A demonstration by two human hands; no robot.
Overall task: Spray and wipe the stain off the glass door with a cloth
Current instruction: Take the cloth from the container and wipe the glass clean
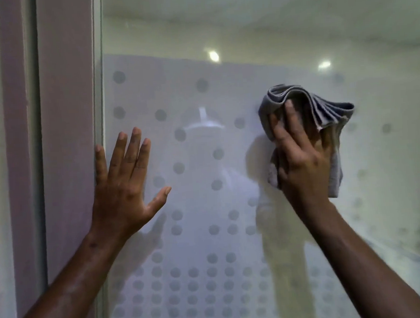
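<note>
A person is pressing a bunched gray cloth against the dotted glass door with the right hand, which is gripping it, while the left hand, fingers spread and holding nothing, is bracing flat near the door's left edge, apparently steadying it.

A pale pinkish wall stands at the left, with a vertical frame strip running down it. A white shower head shows dimly, and two ceiling lights glow above it.
</note>
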